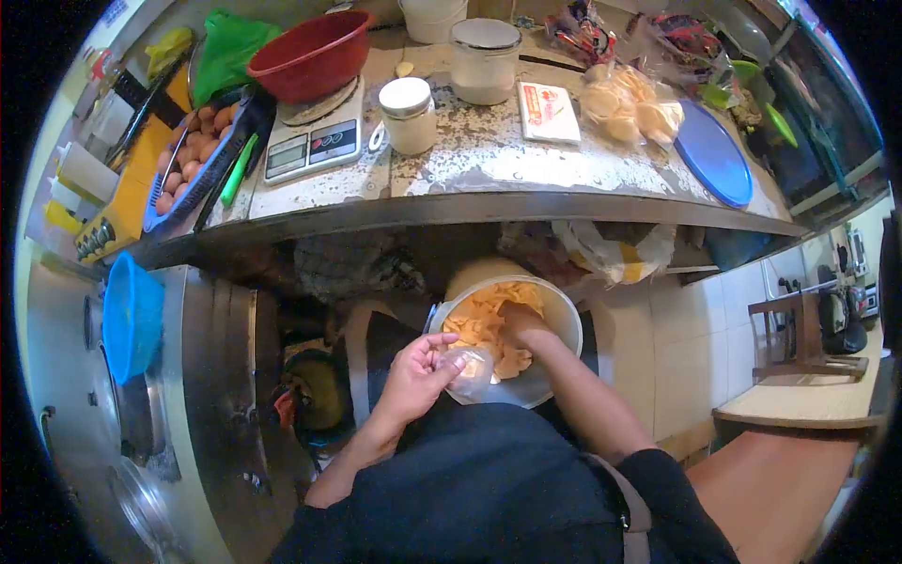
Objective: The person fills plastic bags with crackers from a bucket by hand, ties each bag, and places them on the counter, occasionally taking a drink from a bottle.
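A white bucket (569, 331) full of thin orange chips (481, 312) stands in front of my body, below the counter edge. My left hand (416, 378) is closed on a small clear plastic bag (474, 370) at the bucket's near left rim. Something pale shows through the bag, but I cannot make out how much is in it. My right hand (522, 326) reaches down into the bucket among the chips. Its fingers are buried there, so their grip is hidden.
On the counter (460, 174) are a kitchen scale (313, 148) under a red basin (312, 58), a white-lidded jar (409, 117), a stack of packaging (549, 114), bagged chips (628, 103) and a blue lid (714, 155). Eggs (193, 150) fill a basket at left. A blue basin (132, 318) sits below.
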A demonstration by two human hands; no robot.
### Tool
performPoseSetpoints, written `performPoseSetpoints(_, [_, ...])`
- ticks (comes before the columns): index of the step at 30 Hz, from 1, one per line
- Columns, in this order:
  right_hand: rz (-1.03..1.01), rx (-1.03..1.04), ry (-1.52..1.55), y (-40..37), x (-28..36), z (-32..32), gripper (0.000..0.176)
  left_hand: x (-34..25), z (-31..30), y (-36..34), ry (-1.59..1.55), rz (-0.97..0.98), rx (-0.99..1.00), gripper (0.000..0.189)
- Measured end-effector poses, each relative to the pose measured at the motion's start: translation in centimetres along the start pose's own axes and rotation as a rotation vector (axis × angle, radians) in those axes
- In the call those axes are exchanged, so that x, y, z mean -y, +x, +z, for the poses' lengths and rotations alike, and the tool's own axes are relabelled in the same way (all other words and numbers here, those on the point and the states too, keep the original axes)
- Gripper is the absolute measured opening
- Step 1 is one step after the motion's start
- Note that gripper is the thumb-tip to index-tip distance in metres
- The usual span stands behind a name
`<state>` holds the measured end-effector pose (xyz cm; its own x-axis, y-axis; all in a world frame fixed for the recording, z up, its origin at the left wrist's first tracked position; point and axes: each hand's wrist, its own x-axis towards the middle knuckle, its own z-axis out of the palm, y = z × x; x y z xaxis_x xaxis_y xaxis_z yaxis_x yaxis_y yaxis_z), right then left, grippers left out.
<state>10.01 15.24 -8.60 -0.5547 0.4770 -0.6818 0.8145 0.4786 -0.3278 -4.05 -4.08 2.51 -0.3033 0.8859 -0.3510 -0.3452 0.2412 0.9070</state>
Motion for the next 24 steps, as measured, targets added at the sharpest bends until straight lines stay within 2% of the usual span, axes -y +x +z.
performPoseSetpoints(2, [-0.088,-0.277,0.277,-2.4,-0.3,0.0,0.038,0.6,-0.7,0.1,0.180,-0.050,0.032,0.036])
performPoseSetpoints(3, [-0.084,-0.274,0.278,-3.3,-0.8,0.3,0.038,0.6,-0.7,0.1,0.179,-0.055,0.034,0.036])
performPoseSetpoints(5, [-0.239,-0.269,0.887,-4.7,-1.5,0.5,0.045,0.6,-0.6,0.1,0.175,-0.069,0.012,0.037])
performPoseSetpoints(6, [-0.236,-0.268,0.888,-5.8,-1.4,0.6,0.045,0.7,-0.5,0.2,0.174,-0.072,0.013,0.037])
performPoseSetpoints(8, [-0.386,-0.331,1.131,-8.2,-0.9,0.0,0.044,0.9,-0.1,0.4,0.133,-0.049,0.012,0.034])
performPoseSetpoints(12, [-0.436,-0.344,1.101,-11.1,0.2,-1.1,0.047,1.4,0.4,1.0,0.076,-0.004,0.001,0.029])
performPoseSetpoints(15, [-0.455,-0.390,1.142,-11.9,0.3,-1.2,0.043,1.5,0.0,0.9,0.112,0.012,0.053,0.035])
performPoseSetpoints(17, [-0.333,-0.531,0.697,-12.8,0.0,-2.2,0.035,0.6,-0.2,-0.1,0.574,0.124,0.028,0.032])
performPoseSetpoints(18, [-0.329,-0.525,0.703,-12.7,-0.2,-1.9,0.035,0.3,-0.4,-0.6,0.576,0.114,0.030,0.032])
performPoseSetpoints(20, [-0.218,-0.549,0.291,-12.0,-0.9,-1.5,0.023,-0.3,-0.4,-1.0,0.863,0.120,-0.008,0.026])
performPoseSetpoints(22, [-0.241,-0.506,0.218,-10.1,-1.2,-0.2,0.025,0.2,-1.0,-0.7,0.860,0.142,-0.022,0.025])
performPoseSetpoints(24, [-0.252,-0.293,0.117,-7.1,-1.6,2.4,0.022,0.6,-1.1,-0.6,0.855,0.162,-0.037,0.025])
